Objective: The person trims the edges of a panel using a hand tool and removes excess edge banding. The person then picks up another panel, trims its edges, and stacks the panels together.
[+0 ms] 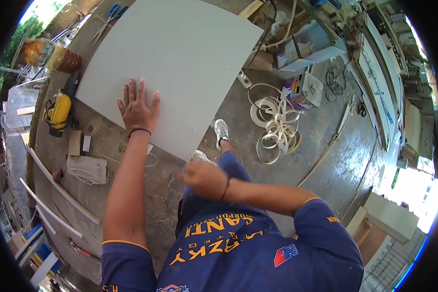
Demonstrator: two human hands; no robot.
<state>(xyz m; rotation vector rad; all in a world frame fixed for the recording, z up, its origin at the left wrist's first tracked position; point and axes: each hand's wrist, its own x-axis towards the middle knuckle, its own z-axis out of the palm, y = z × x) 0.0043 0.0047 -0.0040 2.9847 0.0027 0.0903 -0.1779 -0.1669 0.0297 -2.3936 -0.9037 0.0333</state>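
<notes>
A large pale grey panel (173, 63) lies flat in front of me. My left hand (138, 109) rests palm down on it near its lower left edge, fingers spread, with a dark band at the wrist. Off the panel's near corner, close to my body, my right hand (202, 179) is curled and slightly blurred; whatever its fingers may hold is hidden. Below the panel's near edge a thin white string or strip (152, 159) shows in part.
Blue-handled scissors (113, 10), a jar (65, 59) and a yellow tool (60, 113) are at the left. Coiled edging strips (277, 124), a power socket (245, 79) and a printed box (307, 91) lie on the floor to the right. A cloth (87, 169) sits lower left.
</notes>
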